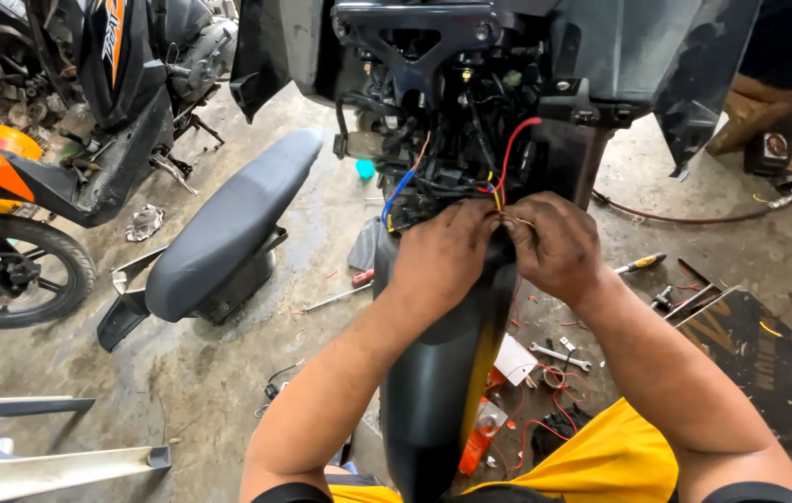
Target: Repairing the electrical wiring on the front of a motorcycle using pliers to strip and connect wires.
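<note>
A stripped scooter front [471,102] stands before me, with its black frame bracket and a bundle of red, blue, yellow and black wires [471,182] exposed. My left hand [443,251] and my right hand [554,244] meet just below the bundle, over the black front fender [438,391]. Both pinch thin yellowish wire ends [512,220] between their fingertips. A red wire [512,149] loops up above my right hand.
A detached black seat [228,224] lies on the concrete floor at left, beside an orange and black motorbike [23,186]. Screwdrivers [640,265], a spanner [559,356], loose red wires and a dark panel [769,363] lie at right. A white panel [33,456] sits bottom left.
</note>
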